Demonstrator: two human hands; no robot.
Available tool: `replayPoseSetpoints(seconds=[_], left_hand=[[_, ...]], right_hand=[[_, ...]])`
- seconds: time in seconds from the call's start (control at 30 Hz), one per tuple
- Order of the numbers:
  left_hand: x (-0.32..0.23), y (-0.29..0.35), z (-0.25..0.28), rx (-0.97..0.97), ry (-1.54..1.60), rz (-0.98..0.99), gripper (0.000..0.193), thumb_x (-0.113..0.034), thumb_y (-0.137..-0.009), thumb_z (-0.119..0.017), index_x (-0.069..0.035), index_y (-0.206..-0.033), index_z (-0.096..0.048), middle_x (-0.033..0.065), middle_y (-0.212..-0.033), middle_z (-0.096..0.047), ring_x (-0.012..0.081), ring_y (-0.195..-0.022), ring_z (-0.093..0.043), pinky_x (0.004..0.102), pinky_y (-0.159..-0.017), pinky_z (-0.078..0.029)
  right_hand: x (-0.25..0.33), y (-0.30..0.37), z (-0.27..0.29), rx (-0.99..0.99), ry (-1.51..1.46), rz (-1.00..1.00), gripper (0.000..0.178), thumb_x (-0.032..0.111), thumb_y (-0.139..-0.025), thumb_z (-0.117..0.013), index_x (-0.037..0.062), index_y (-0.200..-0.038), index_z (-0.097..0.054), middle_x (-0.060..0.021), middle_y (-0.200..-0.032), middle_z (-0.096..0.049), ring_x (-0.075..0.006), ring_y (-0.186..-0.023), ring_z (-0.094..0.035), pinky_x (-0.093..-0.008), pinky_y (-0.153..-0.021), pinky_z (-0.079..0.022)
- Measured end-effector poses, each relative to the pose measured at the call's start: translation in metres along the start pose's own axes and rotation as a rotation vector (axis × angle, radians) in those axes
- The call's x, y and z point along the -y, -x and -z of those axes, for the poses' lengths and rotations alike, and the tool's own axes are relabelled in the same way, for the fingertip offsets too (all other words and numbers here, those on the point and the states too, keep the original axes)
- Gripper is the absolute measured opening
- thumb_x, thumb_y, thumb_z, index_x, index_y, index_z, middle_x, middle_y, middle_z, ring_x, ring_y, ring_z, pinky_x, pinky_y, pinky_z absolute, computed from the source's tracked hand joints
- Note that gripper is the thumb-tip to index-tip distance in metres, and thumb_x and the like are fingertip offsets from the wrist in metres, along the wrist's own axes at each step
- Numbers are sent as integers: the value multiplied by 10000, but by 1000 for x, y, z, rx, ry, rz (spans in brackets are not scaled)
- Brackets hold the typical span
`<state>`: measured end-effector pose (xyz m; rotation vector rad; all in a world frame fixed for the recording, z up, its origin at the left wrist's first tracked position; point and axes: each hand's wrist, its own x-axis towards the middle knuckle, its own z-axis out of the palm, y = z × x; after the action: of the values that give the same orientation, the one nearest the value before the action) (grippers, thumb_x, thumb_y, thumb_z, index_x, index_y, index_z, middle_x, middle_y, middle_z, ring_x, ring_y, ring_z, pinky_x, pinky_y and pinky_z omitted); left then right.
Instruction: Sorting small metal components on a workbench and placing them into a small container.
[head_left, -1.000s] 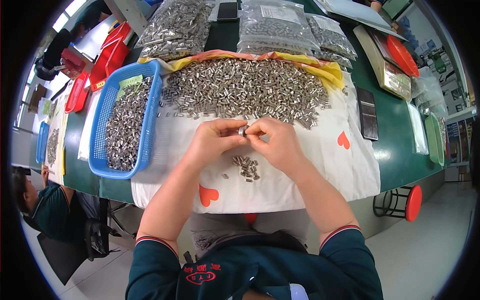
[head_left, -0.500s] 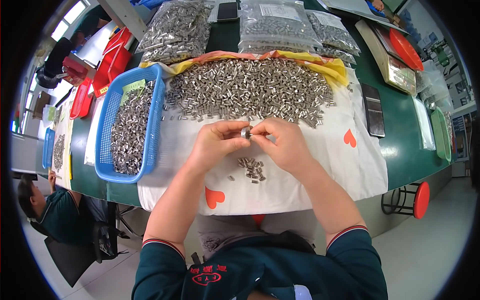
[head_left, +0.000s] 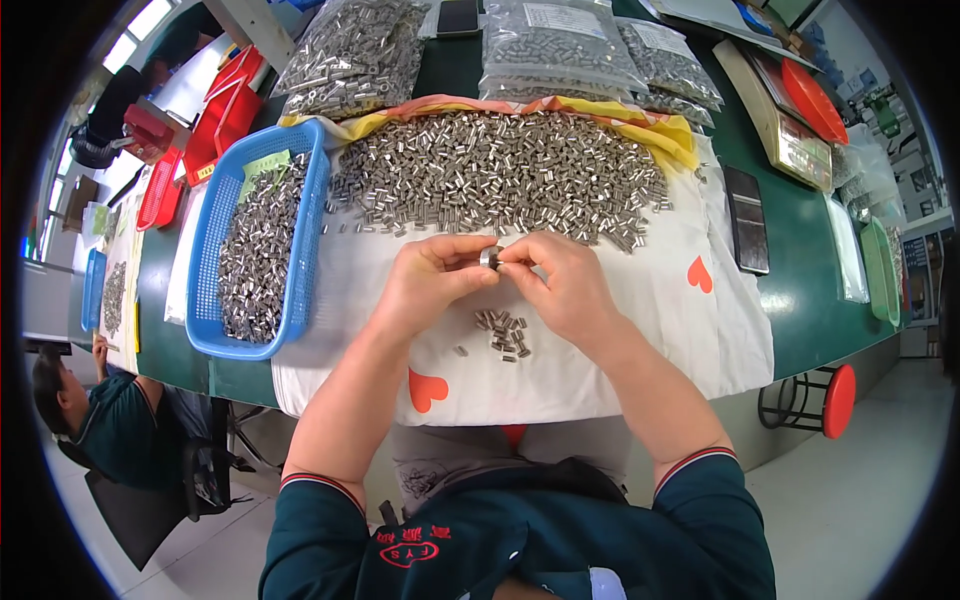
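Note:
Over the white cloth [head_left: 560, 390], my left hand [head_left: 422, 285] pinches a small round metal piece [head_left: 489, 257] between thumb and fingers. My right hand [head_left: 568, 285] meets it from the other side, its thumb and index finger closed at the piece's face. Whatever those right fingertips grip is too small to make out. Just below my hands lies a little cluster of short metal sleeves [head_left: 503, 335], with a single one apart to its left. Beyond my hands spreads a large heap of similar metal sleeves [head_left: 500, 170].
To the left stands a blue plastic basket [head_left: 304, 230] holding more metal parts. Bulging clear bags [head_left: 560, 55] of parts line the back, beside a dark phone [head_left: 457, 18]. A black case-like object [head_left: 746, 220] lies at right. A seated co-worker [head_left: 115, 425] is at far left.
Both hands stay together at the round metal piece with only a slight shift of the fingers. The whole view has moved a little; the sleeves lie as before.

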<state>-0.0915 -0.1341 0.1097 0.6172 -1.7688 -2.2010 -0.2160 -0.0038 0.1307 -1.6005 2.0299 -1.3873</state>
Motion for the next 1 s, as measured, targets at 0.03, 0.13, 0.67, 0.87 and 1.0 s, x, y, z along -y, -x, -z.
replayPoseSetpoints(seconds=[0.03, 0.13, 0.67, 0.87, 1.0], left_hand=[[-1, 1, 0, -4, 3, 1, 358, -12, -726, -667, 17, -1067, -561, 53, -895, -614, 87, -787, -567, 208, -695, -470], [-8, 3, -3, 15, -5, 7, 354, -10, -729, -663, 21, -1066, -560, 54, -895, -615, 88, -805, -569, 207, -698, -470], [-8, 3, -12, 172, -16, 121, 330, 1, -728, -659, 32, -1045, -571, 28, -850, -608, 66, -748, -565, 191, -659, -471], [-5, 4, -14, 150, -13, 124, 316, -9, -726, -664, 20, -1031, -584, 22, -817, -607, 66, -729, -559, 196, -648, -467], [-11, 9, -21, 200, -293, 82, 324, -35, -706, -686, -23, -1018, -601, 25, -806, -613, 66, -711, -555, 215, -649, -469]], right_hand=[[2, 0, 0, 0, -14, 12, 78, 32, -720, -611, 9, -787, -578, -85, -731, -585, -216, -666, -573, -298, -599, -450], [4, 0, 0, -9, -50, 10, 66, 49, -719, -601, 19, -771, -573, -88, -720, -579, -237, -668, -559, -318, -604, -444], [-19, -6, 23, 356, -491, -496, 92, 49, -692, -661, 40, -725, -576, 15, -679, -567, -51, -629, -502, -209, -580, -420], [-16, -9, 27, 388, -436, -487, 84, 71, -716, -649, 37, -742, -576, 18, -685, -559, -52, -632, -490, -209, -577, -411], [-25, -11, 31, 243, -526, -504, 71, 84, -749, -625, 39, -791, -591, 13, -705, -565, -52, -641, -491, -207, -584, -411]])
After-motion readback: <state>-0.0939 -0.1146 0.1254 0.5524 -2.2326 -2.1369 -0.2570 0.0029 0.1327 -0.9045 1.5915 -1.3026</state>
